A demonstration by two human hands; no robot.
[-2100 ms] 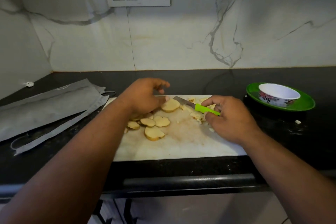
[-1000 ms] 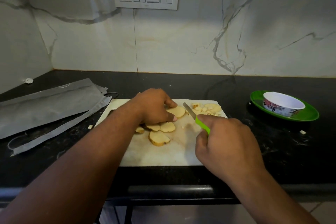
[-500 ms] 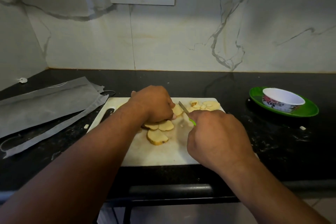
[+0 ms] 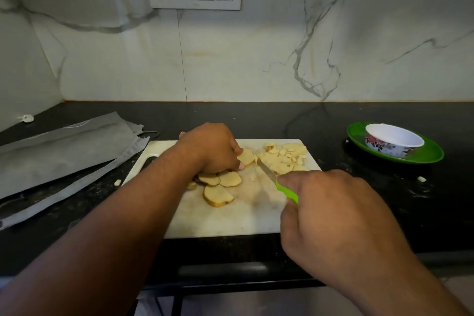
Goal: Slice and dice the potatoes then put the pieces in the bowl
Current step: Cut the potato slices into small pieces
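Slice (image 4: 245, 156) under my left hand (image 4: 213, 147) is thin and stiff, and its cut face looks wet, so I think it will slide if I press only lightly. I pin it flat to the board (image 4: 230, 220) with my fingertips near its left edge, away from the blade. My right hand (image 4: 331, 213) is clenched around the green handle of the knife (image 4: 275, 179), whose tip lies just right of this slice. More slices (image 4: 220, 186) wait below my left hand. Dice (image 4: 284, 158) lie beyond the blade; they are small and light, easy to scatter. The bowl (image 4: 393, 140) stands well apart, right of my right hand, on a plate (image 4: 431, 155).
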